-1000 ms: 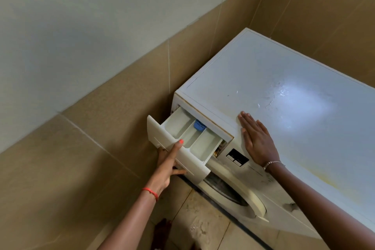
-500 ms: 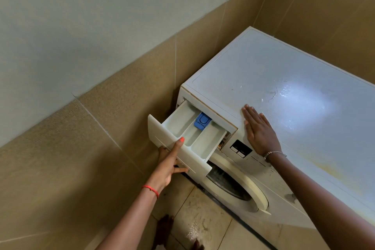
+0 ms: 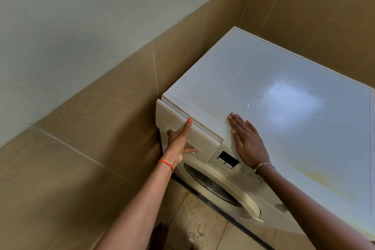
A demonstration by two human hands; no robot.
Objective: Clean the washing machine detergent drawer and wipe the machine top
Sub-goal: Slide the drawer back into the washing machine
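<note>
The white washing machine [image 3: 269,207] stands in a tiled corner. Its detergent drawer [image 3: 205,138] sits pushed in, with the cream front panel nearly flush at the machine's front left corner. My left hand [image 3: 179,141] holds the drawer front: the thumb lies straight up the panel and the fingers hook into the handle recess. Flat on the machine top [image 3: 284,87], near the front edge, my right hand [image 3: 246,144] rests with straight fingers. The top shows streaks and a yellowish stain by the front edge. No cloth is in view.
Brown wall tiles [image 3: 101,128] close in tightly on the machine's left and behind it. A small dark display [image 3: 228,159] sits right of the drawer, and the round door [image 3: 219,186] below it. The floor tiles [image 3: 198,229] in front look wet and dirty.
The drawer was pulled out with its compartments showing; my left hand has pushed it in until it is nearly flush. My right hand stayed flat on the top.
</note>
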